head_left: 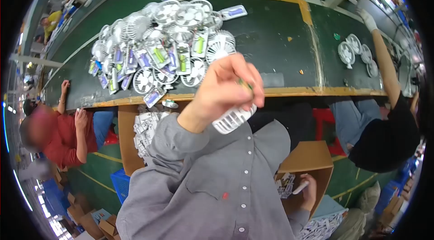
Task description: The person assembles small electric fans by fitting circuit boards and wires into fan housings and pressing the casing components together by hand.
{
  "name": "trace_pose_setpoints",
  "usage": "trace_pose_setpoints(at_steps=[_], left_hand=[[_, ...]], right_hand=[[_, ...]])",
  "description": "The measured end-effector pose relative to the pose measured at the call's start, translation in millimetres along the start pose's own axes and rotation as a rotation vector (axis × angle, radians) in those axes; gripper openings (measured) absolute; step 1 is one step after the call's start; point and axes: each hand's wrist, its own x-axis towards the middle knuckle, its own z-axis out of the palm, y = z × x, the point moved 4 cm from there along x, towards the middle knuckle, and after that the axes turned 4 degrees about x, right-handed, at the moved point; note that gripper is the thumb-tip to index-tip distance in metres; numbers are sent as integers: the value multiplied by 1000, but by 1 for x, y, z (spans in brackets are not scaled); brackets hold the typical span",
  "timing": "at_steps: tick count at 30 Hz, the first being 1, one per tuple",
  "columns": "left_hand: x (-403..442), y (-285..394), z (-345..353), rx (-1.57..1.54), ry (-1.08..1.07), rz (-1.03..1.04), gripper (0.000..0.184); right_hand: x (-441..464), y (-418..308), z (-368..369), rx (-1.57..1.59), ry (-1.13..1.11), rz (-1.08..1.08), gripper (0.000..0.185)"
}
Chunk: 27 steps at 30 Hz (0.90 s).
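In front of my chest, my left hand (230, 88) is raised with its fingers pinched together. A white slatted plastic piece (233, 120) hangs just below the fingers, held by them. Something small and green (245, 84) shows between the fingertips, too blurred to name. Lower right, my right hand (309, 191) is closed on a slim white piece (300, 187), inside the opening of a cardboard box (307, 156). Small white and grey parts (285, 185) lie in that box.
Small white fans (181, 16) are heaped on the green table (266, 32), behind my left hand. More fans (347, 54) lie at the right, near a co-worker's gloved hand (367, 18). Another co-worker (63, 134) sits left. A box (128, 140) holds white parts.
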Motion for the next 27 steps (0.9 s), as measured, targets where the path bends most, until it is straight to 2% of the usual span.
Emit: trace_pose_setpoints(at_steps=[1, 4, 5, 6, 7, 8, 9, 10, 12, 13, 14, 15, 18, 21, 22, 25, 27], left_hand=[[5, -4, 4, -204, -3, -24, 9], [12, -15, 23, -449, 149, -89, 12], [16, -23, 29, -495, 120, -78, 13], [18, -33, 35, -498, 174, -89, 13], [24, -43, 42, -498, 218, -94, 14], [31, -55, 49, -477, 241, -123, 14], [35, -69, 55, -455, 272, -152, 14], [38, -81, 61, -429, 307, -178, 14], [45, -101, 78, -467, 312, -211, 13], [47, -107, 82, -480, 320, -223, 13], [50, -107, 83, -510, 214, -212, 11], [52, -103, 82, -441, 200, -170, 12], [51, -88, 62, -185, 171, -22, 15], [48, -94, 23, 229, 240, -21, 15], [47, -97, 15, 328, 237, -78, 22], [52, -64, -26, 1112, 135, 8, 34], [67, -6, -55, 1670, 134, 302, 40]], right_hand=[[44, 101, -112, -845, 216, 47, 33], [18, 82, -85, -662, 358, -335, 48], [8, 59, -41, -592, 399, -459, 56], [-36, -31, 57, -460, 292, -542, 71], [-41, -47, 87, -629, 419, -675, 73], [-59, -85, 140, -372, 316, -761, 80], [-83, -123, 184, -372, 210, -877, 89], [-103, -155, 217, -442, 152, -1195, 95], [-111, -180, 272, 121, -237, -1342, 96], [-116, -195, 290, 471, -467, -1196, 90], [-108, -189, 298, 721, -619, -836, 75], [-101, -183, 307, 940, -760, -451, 61], [-99, -195, 307, 961, -852, -335, 35], [-98, -218, 306, 892, -914, -389, 26], [-90, -221, 304, 903, -895, -339, 23], [-69, -244, 292, 888, -792, -441, 29], [-47, -264, 280, 882, -720, -501, 29]])
